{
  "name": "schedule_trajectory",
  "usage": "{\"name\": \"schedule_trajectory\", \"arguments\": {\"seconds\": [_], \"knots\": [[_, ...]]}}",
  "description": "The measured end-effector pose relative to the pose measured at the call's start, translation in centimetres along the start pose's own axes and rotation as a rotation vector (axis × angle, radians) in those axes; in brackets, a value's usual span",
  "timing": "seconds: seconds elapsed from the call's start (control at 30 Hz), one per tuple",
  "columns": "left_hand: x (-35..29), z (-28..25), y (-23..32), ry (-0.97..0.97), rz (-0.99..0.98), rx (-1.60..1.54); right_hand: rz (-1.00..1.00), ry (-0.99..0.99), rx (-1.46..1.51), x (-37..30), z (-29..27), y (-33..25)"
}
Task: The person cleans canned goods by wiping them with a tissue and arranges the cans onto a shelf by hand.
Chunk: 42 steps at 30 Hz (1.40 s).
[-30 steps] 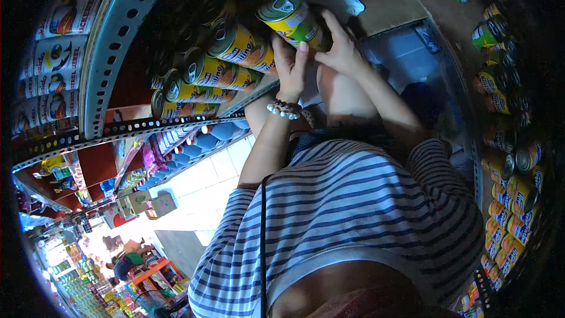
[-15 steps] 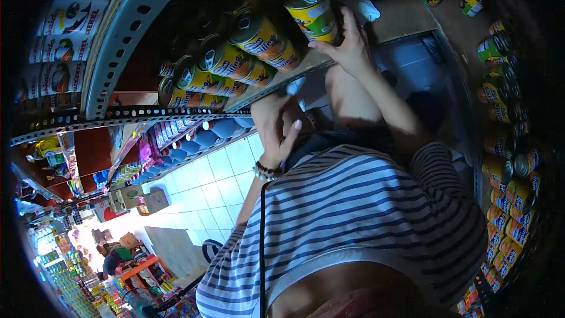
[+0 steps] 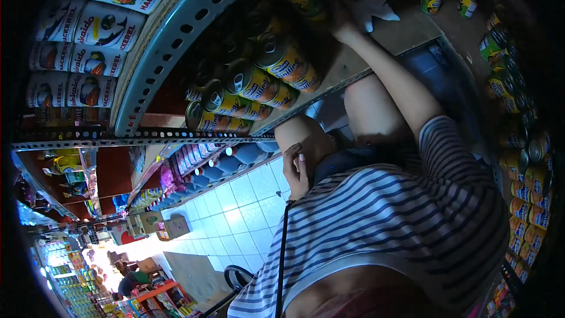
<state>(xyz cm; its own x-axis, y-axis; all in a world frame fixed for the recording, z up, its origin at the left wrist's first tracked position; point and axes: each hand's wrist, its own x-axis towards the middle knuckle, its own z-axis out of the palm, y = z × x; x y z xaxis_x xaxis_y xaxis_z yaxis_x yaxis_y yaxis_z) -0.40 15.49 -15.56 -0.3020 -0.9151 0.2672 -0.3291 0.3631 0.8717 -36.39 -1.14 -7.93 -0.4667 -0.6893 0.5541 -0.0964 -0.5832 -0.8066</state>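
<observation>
My right arm stretches far into the shaded shelf, and my right hand (image 3: 346, 28) is mostly lost in the dark there. Close to its left is a yellow-green can (image 3: 307, 1); whether my fingers touch it is hidden by shadow. Stacked yellow cans (image 3: 285, 62) with orange pictures stand in rows on the same shelf, nearer and to the left. My left hand (image 3: 296, 169) rests against my bent knee with its fingers loosely apart, holding nothing.
Perforated metal posts (image 3: 141, 100) and a shelf edge (image 3: 353, 79) frame the cans. White mackerel cans (image 3: 106, 26) fill the upper left shelf. More cans (image 3: 527, 188) line the right side. Crumpled white paper (image 3: 379, 12) lies at the back. A person (image 3: 129, 280) is at the far lower left.
My right hand has gone deeper into the shelf, and the yellow-green can is farther back. My left hand has settled lower against my knee. The view has shifted.
</observation>
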Motion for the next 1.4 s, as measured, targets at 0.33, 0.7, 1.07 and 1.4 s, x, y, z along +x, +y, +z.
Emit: {"name": "schedule_trajectory", "arguments": {"seconds": [0.33,0.7,1.07,1.4], "knots": [[2.0,1.9,-1.1,-0.103,0.087,0.074,-0.604,0.493,-0.883,11.4,-4.6,14.7],[0.8,0.9,-3.1,-0.052,0.066,0.192,-0.185,0.084,-0.704,11.7,1.3,12.0],[0.7,1.0,-3.9,-0.087,0.006,0.119,-0.221,0.072,-0.686,11.5,2.3,12.8],[0.5,1.0,-4.0,-0.040,0.024,0.237,-0.214,0.039,-0.677,11.0,3.5,12.6]]}}
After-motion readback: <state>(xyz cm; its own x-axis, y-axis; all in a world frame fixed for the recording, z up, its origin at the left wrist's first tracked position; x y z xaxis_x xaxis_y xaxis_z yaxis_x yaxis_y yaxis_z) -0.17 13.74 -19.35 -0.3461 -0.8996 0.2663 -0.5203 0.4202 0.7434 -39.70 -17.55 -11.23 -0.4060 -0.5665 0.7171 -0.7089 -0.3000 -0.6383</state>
